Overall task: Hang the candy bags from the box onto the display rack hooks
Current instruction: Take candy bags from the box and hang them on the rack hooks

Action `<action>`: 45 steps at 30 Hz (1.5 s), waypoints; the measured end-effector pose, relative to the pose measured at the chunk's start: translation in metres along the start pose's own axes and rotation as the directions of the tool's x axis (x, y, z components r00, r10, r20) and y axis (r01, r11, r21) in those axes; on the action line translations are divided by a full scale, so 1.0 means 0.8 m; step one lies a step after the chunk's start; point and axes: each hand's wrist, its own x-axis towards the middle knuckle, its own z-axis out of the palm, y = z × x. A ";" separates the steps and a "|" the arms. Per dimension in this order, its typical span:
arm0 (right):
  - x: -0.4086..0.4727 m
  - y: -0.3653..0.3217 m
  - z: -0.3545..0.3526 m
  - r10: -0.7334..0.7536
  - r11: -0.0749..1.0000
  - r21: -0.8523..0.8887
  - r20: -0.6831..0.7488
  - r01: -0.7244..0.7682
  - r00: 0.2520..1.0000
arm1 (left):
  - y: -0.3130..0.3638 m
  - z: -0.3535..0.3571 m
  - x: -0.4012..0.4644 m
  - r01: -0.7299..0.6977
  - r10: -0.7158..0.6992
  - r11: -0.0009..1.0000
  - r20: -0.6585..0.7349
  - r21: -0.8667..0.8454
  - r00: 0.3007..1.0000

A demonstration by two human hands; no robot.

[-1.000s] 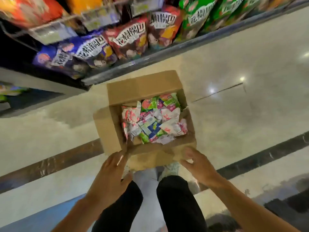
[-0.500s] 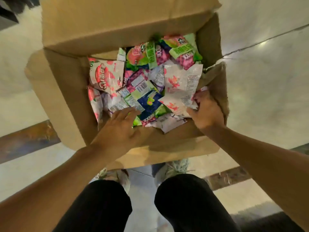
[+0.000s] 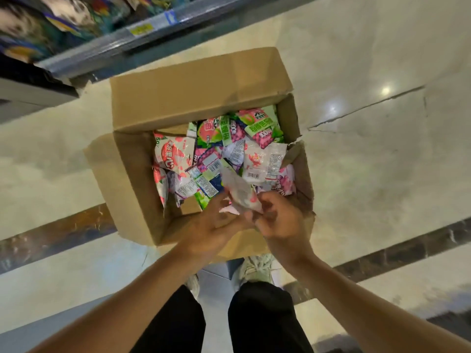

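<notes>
An open cardboard box [image 3: 132,174] stands on the floor, holding several candy bags [image 3: 211,154] in pink, green and white. Over its near edge both hands hold white and pink candy bags [image 3: 242,192], blurred and lifted a little above the pile. My left hand [image 3: 216,222] grips them from the left and below. My right hand [image 3: 280,220] grips them from the right with curled fingers. How many bags are in the hands I cannot tell.
The display shelf [image 3: 107,47] with snack bags [image 3: 51,19] runs along the top left, its metal edge close to the box's far flap [image 3: 198,90]. Polished stone floor [image 3: 382,161] lies all around. My legs and shoes [image 3: 254,271] are just behind the box.
Both hands moved from apart inside the box to together at its near edge, lifting white and pink bags off the pile. The view pulled back, showing the shelf again.
</notes>
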 end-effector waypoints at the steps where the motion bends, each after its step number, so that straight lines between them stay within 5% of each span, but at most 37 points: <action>1: -0.004 -0.009 0.008 -0.053 0.998 0.016 0.017 0.053 0.998 | 0.005 0.007 0.001 -0.002 0.000 0.997 -0.029 -0.080 1.000; 6: 0.003 -0.020 0.050 -0.125 0.982 0.144 0.001 0.124 0.992 | 0.018 0.020 0.012 -0.101 0.043 0.959 -0.216 -0.264 0.975; 11: 0.013 -0.016 0.051 -0.137 0.980 0.174 0.253 0.094 0.958 | -0.003 -0.016 0.033 -0.122 -0.065 0.915 -0.440 -0.384 0.896; 15: 0.037 0.003 0.033 -0.033 0.996 0.089 0.233 0.012 0.972 | -0.021 -0.047 0.035 -0.096 -0.033 0.957 -0.434 -0.272 0.900; 19: 0.097 0.034 0.000 0.363 0.892 0.253 0.095 -0.375 0.927 | -0.027 -0.064 0.040 -0.030 -0.074 0.962 -0.366 -0.270 0.928; 21: 0.128 0.056 -0.012 0.410 0.897 0.187 -0.010 -0.401 0.912 | -0.032 -0.067 0.044 -0.012 -0.070 0.971 -0.332 -0.237 0.941; 32: 0.167 0.110 0.029 0.349 0.935 0.044 -0.281 -0.351 0.894 | -0.076 -0.042 0.076 -0.092 0.045 0.982 -0.267 -0.165 0.963; 41: 0.106 0.095 0.032 0.240 0.962 -0.057 -0.282 -0.266 0.929 | -0.075 -0.042 0.053 -0.075 0.041 0.990 -0.261 -0.122 0.965; 45: 0.066 0.057 0.044 0.247 0.969 0.003 -0.114 -0.248 0.962 | -0.057 -0.036 0.039 -0.097 0.067 0.988 -0.222 -0.124 0.973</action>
